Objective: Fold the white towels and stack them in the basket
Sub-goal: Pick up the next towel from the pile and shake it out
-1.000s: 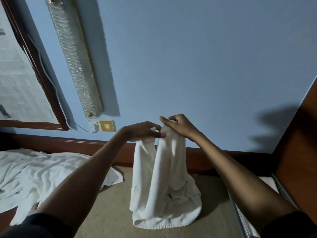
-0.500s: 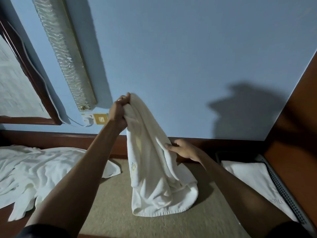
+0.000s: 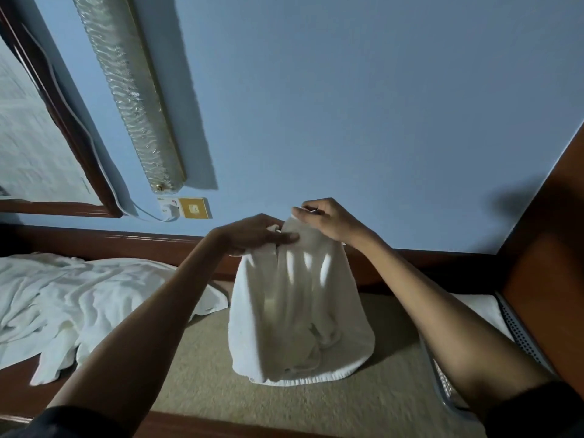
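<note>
Towel in hand: the white towel [image 3: 294, 311] is hanging bunched from its top edge in front of the person, and its lower hem is resting in a curve on the beige worktop [image 3: 205, 374].
Left hand: the left hand [image 3: 252, 233] is gripping the top of the towel, its fingers curled over the cloth and its thumb pressing in from the side. Half a second ago it was holding that edge much higher; it is now sitting lower, at about the height of the other hand.
Right hand: the right hand [image 3: 330, 221] is pinching the top edge just beside the left one. Half a second ago it was down along the towel's side; it is now back at the top.
What changed: the two hands are meeting again at the upper edge, and the towel is gathering into vertical pleats between them rather than hanging from one hand.
Meaning for the task: this looks like the hands are hunting for the corners so the towel can be spread and halved. No clean fold is showing yet, so this towel seems to be at the very start of its fold.
Waiting pile: a heap of unfolded towels [image 3: 79, 295] is lying crumpled on the left, well apart from the hands.
Basket: the perforated basket [image 3: 521, 339] is standing at the right edge, already holding a folded towel [image 3: 474, 306], so part of the stacking is done and a good deal is remaining.
</note>
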